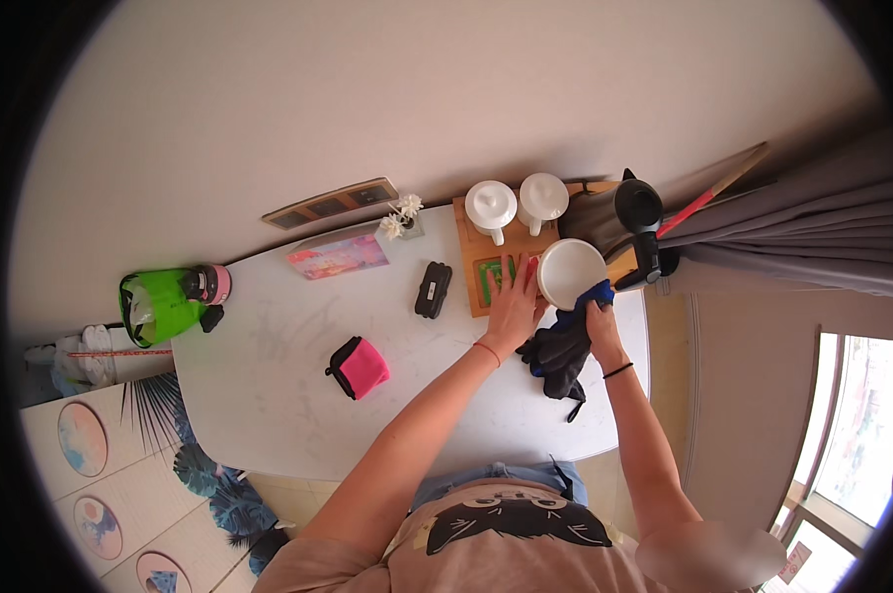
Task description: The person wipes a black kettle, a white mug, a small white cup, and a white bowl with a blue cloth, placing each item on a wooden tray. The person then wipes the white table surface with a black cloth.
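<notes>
My right hand point(603, 328) grips the blue cuff of dark grey work gloves point(563, 359), which hang down over the white table. The cuff meets the near rim of a round white bowl point(571, 270). My left hand point(513, 307) is spread over the front of a wooden tray point(464, 244), fingers apart. Under those fingers is a compartment with a green packet point(489, 276), partly hidden; a bit of red shows beside it. The left thumb side is close to the bowl, and I cannot tell if they touch.
Behind the bowl stand a lidded white cup point(491, 205), another white cup point(543, 201) and an electric kettle point(637, 211). On the white table point(269, 385) lie a black case point(433, 290) and a pink-and-black pouch point(359, 368). A green bag point(163, 305) sits far left.
</notes>
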